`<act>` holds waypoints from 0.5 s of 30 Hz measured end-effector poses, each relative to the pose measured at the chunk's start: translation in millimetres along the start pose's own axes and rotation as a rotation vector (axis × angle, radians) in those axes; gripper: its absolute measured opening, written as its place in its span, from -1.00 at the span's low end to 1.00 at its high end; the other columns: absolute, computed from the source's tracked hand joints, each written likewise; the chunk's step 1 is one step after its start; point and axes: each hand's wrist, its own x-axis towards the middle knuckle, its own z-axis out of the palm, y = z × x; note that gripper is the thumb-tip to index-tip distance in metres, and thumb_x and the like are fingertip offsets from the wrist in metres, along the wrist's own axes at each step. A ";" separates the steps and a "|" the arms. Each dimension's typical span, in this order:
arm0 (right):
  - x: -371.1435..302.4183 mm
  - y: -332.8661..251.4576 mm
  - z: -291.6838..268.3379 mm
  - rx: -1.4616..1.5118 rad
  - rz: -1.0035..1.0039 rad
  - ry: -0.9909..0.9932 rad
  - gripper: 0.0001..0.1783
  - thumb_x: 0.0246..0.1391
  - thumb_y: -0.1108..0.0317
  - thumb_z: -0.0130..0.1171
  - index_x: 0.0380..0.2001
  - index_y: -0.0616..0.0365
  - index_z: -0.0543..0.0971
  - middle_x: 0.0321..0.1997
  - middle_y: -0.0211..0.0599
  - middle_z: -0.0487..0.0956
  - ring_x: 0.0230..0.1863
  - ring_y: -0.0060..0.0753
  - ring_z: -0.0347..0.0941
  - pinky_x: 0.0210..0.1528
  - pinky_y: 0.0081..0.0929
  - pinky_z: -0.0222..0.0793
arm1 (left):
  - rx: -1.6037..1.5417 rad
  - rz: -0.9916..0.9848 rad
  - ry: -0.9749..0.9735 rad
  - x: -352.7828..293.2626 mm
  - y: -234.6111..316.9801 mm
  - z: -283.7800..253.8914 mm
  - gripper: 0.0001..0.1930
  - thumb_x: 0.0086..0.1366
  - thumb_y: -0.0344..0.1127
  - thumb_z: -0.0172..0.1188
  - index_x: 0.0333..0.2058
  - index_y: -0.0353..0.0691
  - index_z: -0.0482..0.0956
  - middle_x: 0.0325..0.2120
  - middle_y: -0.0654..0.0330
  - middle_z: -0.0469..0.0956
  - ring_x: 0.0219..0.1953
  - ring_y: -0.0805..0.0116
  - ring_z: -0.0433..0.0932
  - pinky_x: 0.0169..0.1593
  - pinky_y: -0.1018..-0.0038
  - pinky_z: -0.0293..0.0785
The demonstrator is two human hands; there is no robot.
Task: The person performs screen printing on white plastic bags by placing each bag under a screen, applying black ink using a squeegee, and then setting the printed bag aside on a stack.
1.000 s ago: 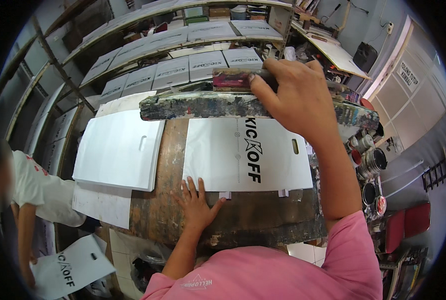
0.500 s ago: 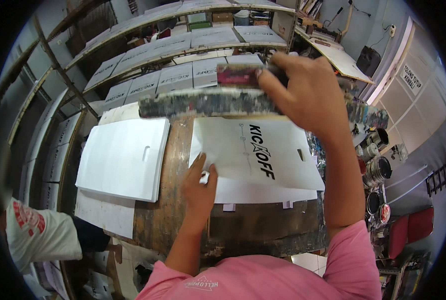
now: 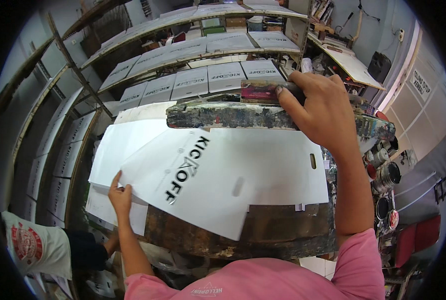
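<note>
My left hand [image 3: 120, 197] pinches the left edge of a white flat bag [image 3: 208, 200] printed in black, with an oval handle slot. This bag slants across the workbench [image 3: 288, 225] and overlaps a stack of blank white bags [image 3: 115, 145]. Beneath its right side lies a blank white bag [image 3: 288, 170] with its own slot. My right hand [image 3: 318, 107] is closed around the ink-stained, pink-smeared squeegee [image 3: 258, 91] at the raised, paint-crusted screen frame [image 3: 228, 116]. Whether those fingers also grip the frame is hidden.
Racks beyond the bench hold rows of printed white bags [image 3: 189, 82]. Ink cans [image 3: 387, 172] and a red chair [image 3: 418, 240] stand at the right. Another person's white shirt [image 3: 35, 242] shows at lower left. A white door [image 3: 428, 100] is at far right.
My left hand has pulled the printed bag leftward and turned it at a slant, uncovering the blank bag below. My right hand still holds the squeegee by the raised frame.
</note>
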 end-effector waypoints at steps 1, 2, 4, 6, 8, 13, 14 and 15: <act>-2.3 1.7 -0.4 0.004 -0.003 0.012 -0.52 0.22 -0.01 0.13 -0.40 0.28 0.63 -0.39 -0.05 0.66 -0.28 0.07 0.56 0.01 -0.06 0.29 | 0.039 -0.024 -0.007 14.7 -14.1 -11.9 -0.33 0.12 -0.57 0.25 0.29 -0.24 0.57 -0.60 0.36 0.45 -0.61 0.62 0.31 -0.49 0.56 0.28; -4.0 2.5 -1.5 0.003 0.012 -0.009 -0.52 0.22 -0.02 0.14 -0.40 0.28 0.63 -0.39 -0.05 0.66 -0.27 0.07 0.57 0.02 -0.06 0.29 | 0.076 -0.047 -0.016 28.3 -25.3 -22.1 -0.33 0.12 -0.55 0.26 0.30 -0.24 0.57 -0.54 0.28 0.53 -0.55 0.57 0.41 -0.43 0.55 0.37; -1.4 -2.0 -3.2 0.015 0.027 -0.046 -0.51 0.21 -0.03 0.15 -0.40 0.28 0.63 -0.40 -0.05 0.66 -0.26 0.07 0.58 0.03 -0.06 0.29 | 0.362 0.007 0.054 55.6 -68.6 -59.4 -0.32 0.15 -0.51 0.30 0.32 -0.25 0.52 -0.33 0.09 0.64 -0.34 0.43 0.57 -0.22 0.49 0.50; 4.4 -8.6 0.7 0.034 0.007 -0.053 -0.49 0.22 -0.05 0.15 -0.27 0.29 0.63 -0.39 -0.04 0.67 -0.24 0.07 0.58 0.05 -0.04 0.28 | 0.872 0.157 0.212 69.8 -120.2 -107.4 -0.30 0.21 -0.48 0.35 0.37 -0.28 0.45 -0.03 -0.11 0.68 -0.04 0.27 0.67 0.06 0.41 0.58; -6.9 -1.3 -5.8 -0.073 0.037 -0.049 -0.45 0.23 -0.06 0.14 -0.11 0.32 0.60 -0.38 -0.02 0.67 -0.23 0.07 0.59 0.06 -0.02 0.28 | 0.513 0.251 0.081 55.8 -8.6 -8.0 -0.25 0.29 -0.25 0.32 0.42 -0.29 0.32 0.12 -0.10 0.57 0.13 0.20 0.56 0.20 0.30 0.46; -89.9 -18.4 13.9 -0.155 -0.011 -0.208 -0.17 0.24 -0.11 0.18 0.35 0.33 0.40 -0.22 -0.10 0.60 -0.17 -0.05 0.49 0.02 -0.06 0.27 | -1.221 -0.030 -0.828 -145.6 211.0 82.0 0.08 0.34 0.38 0.25 0.51 -0.28 0.02 0.43 -0.10 0.31 0.47 -0.03 0.28 0.51 -0.07 0.14; -115.1 -27.3 20.4 -0.151 -0.041 -0.306 -0.17 0.23 -0.12 0.21 0.34 0.33 0.41 -0.19 -0.13 0.57 -0.15 -0.08 0.45 0.01 -0.08 0.27 | -1.334 -0.146 -0.775 -165.1 208.0 89.2 0.13 0.30 0.47 0.20 0.50 -0.30 0.01 0.42 -0.15 0.28 0.49 -0.09 0.24 0.53 -0.09 0.12; -141.4 -31.7 21.0 -0.173 -0.053 -0.403 -0.16 0.22 -0.13 0.23 0.33 0.33 0.42 -0.15 -0.17 0.55 -0.13 -0.11 0.41 0.00 -0.10 0.26 | -1.472 -0.464 -0.661 -183.1 218.0 88.8 0.16 0.31 0.55 0.10 0.48 -0.35 -0.01 0.40 -0.17 0.26 0.45 -0.14 0.27 0.53 -0.12 0.11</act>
